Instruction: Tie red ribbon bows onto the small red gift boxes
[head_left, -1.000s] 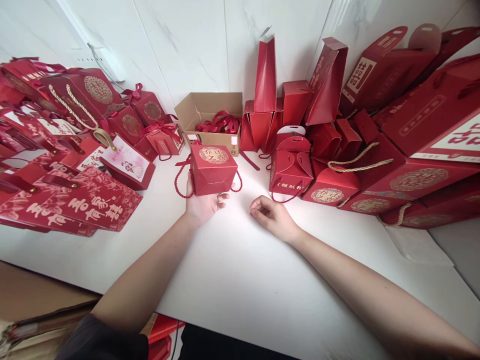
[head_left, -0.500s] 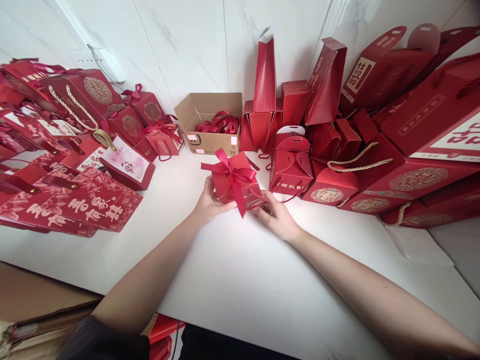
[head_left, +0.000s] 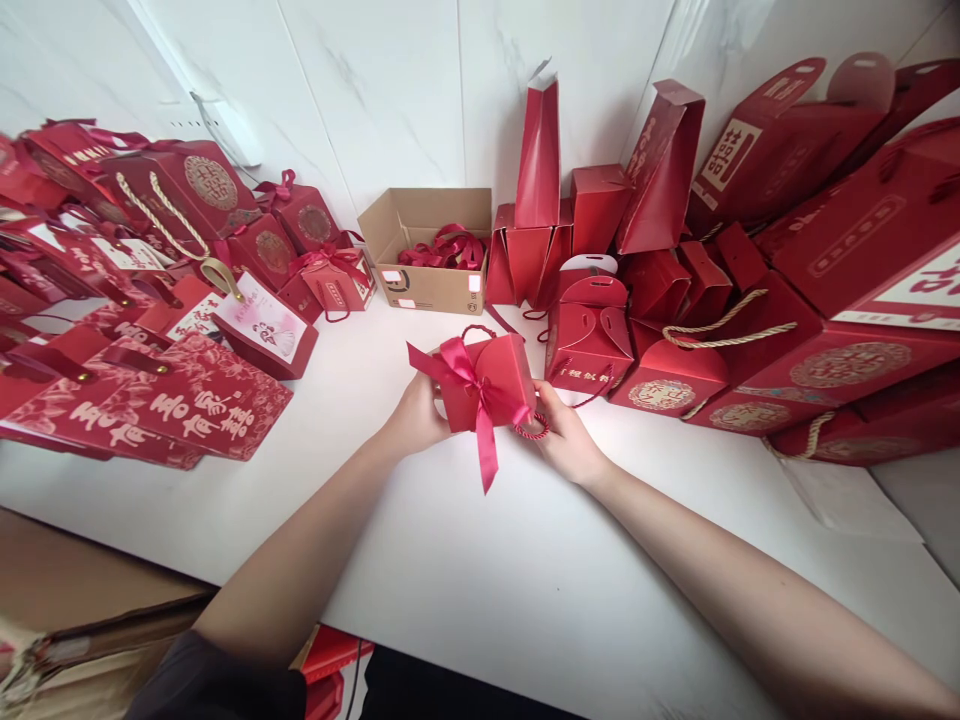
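Observation:
Between my two hands is a small red gift box [head_left: 504,372] with its bow side tilted toward me. A shiny crimson ribbon bow [head_left: 471,378] is tied on it, one tail hanging down over the front edge. My left hand [head_left: 421,412] grips the box's left side, its fingers partly hidden behind the box. On the right side my right hand [head_left: 566,432] holds the box, next to a twisted red cord handle [head_left: 534,428]. Another cord loop stands up behind the box.
A cardboard box [head_left: 431,292] with red ribbon inside stands behind, against the wall. Finished red gift boxes and bags [head_left: 217,400] crowd the left. Red boxes [head_left: 589,335] and large rope-handled bags [head_left: 840,350] line the right. All stand on a white table [head_left: 450,560].
Both hands have tipped the gift box toward me, so its bow side faces me more and the ribbon tail hangs lower. A cord loop now shows behind it. The view has shifted slightly.

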